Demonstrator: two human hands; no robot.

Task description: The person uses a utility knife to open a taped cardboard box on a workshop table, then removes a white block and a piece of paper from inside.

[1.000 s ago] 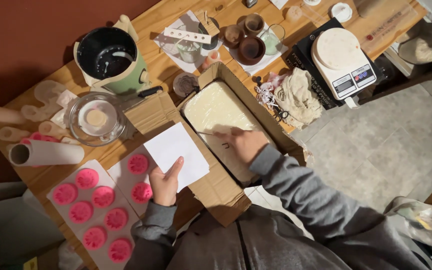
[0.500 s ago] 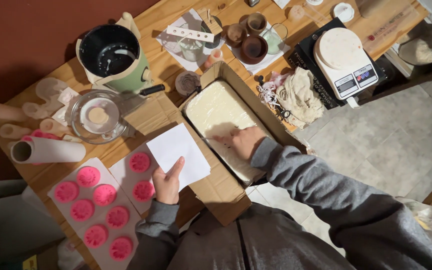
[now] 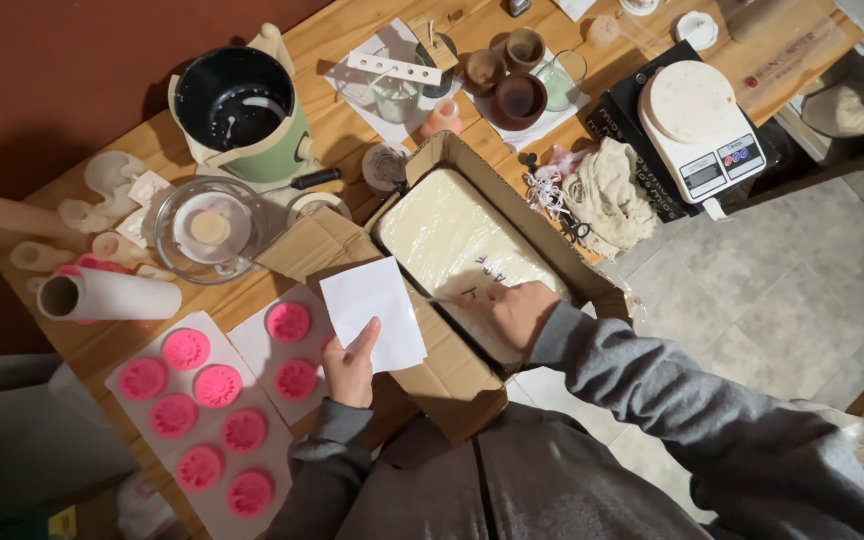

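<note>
Pinching a white paper sheet (image 3: 374, 312) between thumb and fingers, your left hand (image 3: 350, 368) rests on the flap of the open brown cardboard box (image 3: 452, 375). Your right hand (image 3: 515, 312), at 3 o'clock from it, is curled on the pale cream wax slab (image 3: 452, 240) inside the box. Round pink silicone moulds (image 3: 217, 385) lie on the wooden surface (image 3: 137, 150) at 8 o'clock.

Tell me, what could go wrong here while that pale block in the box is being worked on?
The right hand presses a thin tool into the pale block; a slip might gouge it. The left hand holds a white paper over the cardboard box flap, near the pink moulds, which a sleeve could nudge.
</note>
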